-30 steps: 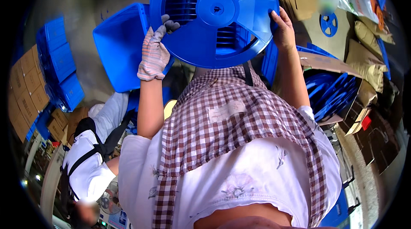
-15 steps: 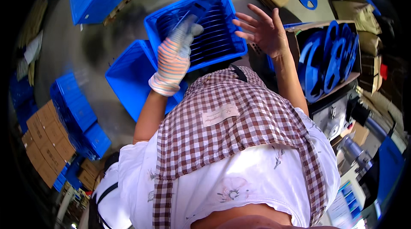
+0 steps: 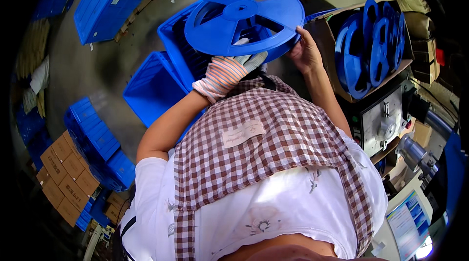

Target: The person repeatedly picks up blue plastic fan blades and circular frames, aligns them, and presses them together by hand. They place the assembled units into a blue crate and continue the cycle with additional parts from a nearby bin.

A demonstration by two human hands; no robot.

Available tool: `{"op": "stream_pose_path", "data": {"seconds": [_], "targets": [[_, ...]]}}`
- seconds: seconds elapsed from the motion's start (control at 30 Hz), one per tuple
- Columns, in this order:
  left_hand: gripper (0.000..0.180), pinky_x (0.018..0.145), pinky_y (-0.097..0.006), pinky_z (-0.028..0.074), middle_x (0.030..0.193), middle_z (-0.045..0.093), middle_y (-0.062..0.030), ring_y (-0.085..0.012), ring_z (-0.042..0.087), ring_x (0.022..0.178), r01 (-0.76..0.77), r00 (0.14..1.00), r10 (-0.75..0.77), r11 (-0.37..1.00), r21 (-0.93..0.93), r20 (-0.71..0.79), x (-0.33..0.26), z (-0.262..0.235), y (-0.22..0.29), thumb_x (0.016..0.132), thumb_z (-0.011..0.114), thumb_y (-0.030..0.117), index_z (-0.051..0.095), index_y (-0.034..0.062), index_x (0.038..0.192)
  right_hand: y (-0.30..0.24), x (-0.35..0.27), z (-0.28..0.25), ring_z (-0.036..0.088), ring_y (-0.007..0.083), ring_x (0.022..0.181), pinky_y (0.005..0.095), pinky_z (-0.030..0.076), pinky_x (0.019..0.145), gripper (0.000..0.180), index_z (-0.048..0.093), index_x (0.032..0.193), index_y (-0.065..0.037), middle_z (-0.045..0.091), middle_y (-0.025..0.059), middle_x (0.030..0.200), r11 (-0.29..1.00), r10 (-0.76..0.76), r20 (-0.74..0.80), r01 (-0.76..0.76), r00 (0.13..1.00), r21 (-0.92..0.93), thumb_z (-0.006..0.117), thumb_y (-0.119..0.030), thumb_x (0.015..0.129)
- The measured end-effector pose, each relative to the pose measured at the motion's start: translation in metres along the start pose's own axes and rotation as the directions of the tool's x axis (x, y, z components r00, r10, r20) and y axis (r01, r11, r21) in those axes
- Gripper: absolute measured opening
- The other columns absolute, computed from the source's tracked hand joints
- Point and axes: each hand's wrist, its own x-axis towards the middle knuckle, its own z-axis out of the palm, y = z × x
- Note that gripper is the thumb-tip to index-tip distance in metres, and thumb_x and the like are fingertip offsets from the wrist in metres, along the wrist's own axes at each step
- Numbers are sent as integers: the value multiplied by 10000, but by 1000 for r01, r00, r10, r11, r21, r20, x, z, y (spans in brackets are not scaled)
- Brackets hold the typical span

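A large blue plastic reel [image 3: 244, 19] with spoked openings is held flat in front of me, above a blue crate [image 3: 188, 51]. My left hand [image 3: 229, 70], in a striped knit glove, grips the reel's near rim from below. My right hand [image 3: 305, 51], bare, clasps the rim at the reel's right side. Both forearms reach up from my checked apron and white shirt.
A cardboard box [image 3: 405, 61] at the right holds several upright blue reels [image 3: 373, 46]. Another blue crate [image 3: 154, 87] sits on the floor to my left. Stacked blue bins [image 3: 105, 4] and brown cartons [image 3: 68, 173] line the left side. A grey machine [image 3: 386, 124] and a screen [image 3: 408, 219] stand at the right.
Half a second ago my hands were spread over the ribbed blue crate with the reel not flat in view; now both hold a blue reel level above it.
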Motion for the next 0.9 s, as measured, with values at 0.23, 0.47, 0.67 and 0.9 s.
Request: {"op": "stream_pose_path", "data": {"seconds": [0.23,0.47,0.67,0.9], "targets": [[486,1025,-474,401,1288,553,-126,-297,530,1187,65,998,-65,982,-176,3,7,25,11,857,483,193,493,197,1343,-5,10,-47,646,293,948,440,516,866,357,472,1188,4,638,187,1036,935,-331,63,319,941,153,521,-76,843],[410,912,-439,461,1164,585,-147,-352,549,1075,256,940,-340,756,-603,-28,-26,48,23,697,595,-20,635,76,1094,-92,-32,-87,647,369,958,463,521,897,371,433,1263,26,628,263,1085,741,-602,-151,619,784,259,451,-43,899],[451,781,-357,493,1040,620,-111,-273,581,884,269,953,-276,601,-752,120,-38,81,29,732,550,-78,607,87,1148,-146,-54,-200,568,375,1127,478,486,965,336,400,1296,7,529,261,1245,470,-816,-263,856,514,215,382,-41,964],[242,611,-302,410,771,543,-25,-153,488,650,756,633,-327,70,-650,701,-49,132,18,822,603,99,642,77,1060,-121,-28,-296,554,379,1146,502,466,982,400,333,1385,-46,471,201,1316,327,-719,-550,906,424,271,343,-66,986]]}}
